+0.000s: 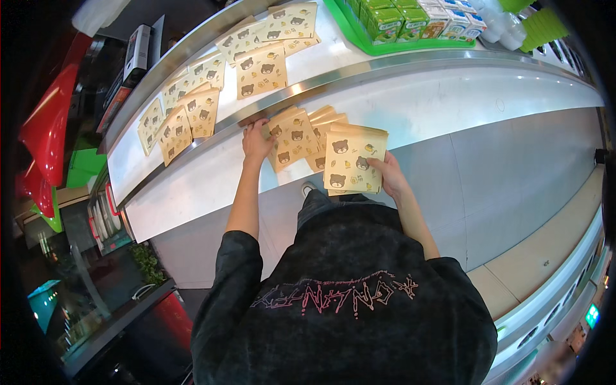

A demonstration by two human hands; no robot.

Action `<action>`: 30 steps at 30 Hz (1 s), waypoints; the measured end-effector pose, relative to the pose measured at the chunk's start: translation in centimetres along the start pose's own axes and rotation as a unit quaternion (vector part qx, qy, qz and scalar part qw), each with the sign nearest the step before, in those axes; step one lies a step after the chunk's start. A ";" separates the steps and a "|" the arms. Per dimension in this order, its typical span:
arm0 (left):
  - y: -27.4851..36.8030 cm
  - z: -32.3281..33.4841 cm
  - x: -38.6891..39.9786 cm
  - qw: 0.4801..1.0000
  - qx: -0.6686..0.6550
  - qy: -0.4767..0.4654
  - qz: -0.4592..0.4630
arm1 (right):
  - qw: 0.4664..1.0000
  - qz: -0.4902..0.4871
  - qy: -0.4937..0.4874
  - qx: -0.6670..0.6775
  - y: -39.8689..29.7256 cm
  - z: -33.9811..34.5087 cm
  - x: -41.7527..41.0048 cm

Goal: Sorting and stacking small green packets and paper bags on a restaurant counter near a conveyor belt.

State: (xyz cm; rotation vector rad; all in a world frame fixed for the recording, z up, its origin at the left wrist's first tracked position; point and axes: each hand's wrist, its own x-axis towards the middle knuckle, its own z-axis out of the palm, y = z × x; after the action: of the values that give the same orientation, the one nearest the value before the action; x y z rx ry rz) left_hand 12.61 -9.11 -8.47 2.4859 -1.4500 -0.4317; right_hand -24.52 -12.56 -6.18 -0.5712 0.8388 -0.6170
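Observation:
My right hand (391, 175) holds a small stack of paper bags (355, 156) printed with brown bears, its thumb across the front face. The stack is over the near edge of the lower white ledge (192, 202). My left hand (257, 140) is at the left edge of another bear-print paper bag (294, 137), fingertips by the metal-edged step and thumb against the paper. Whether it grips that bag cannot be made out. Behind, partly covered, more paper bags (328, 120) lie fanned out between the two hands.
On the raised counter lie several loose bear-print bags (262, 70), some overlapping its metal rim (404, 62). A green tray (373, 49) at the back holds drink cartons (402, 24). Green stacked cups (544, 30) stand right of it. A red plastic object (50, 120) is at left.

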 end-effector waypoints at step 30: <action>0.7 -0.8 -0.1 0.995 0.070 -0.004 0.072 | 0.999 -0.004 0.011 -0.033 -1.5 1.0 0.6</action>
State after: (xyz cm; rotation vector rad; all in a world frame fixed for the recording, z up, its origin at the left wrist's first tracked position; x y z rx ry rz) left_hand 12.27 -9.29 -7.49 2.4650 -1.7034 -0.3239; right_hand -23.80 -13.75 -4.90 -0.6284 0.8817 -0.6050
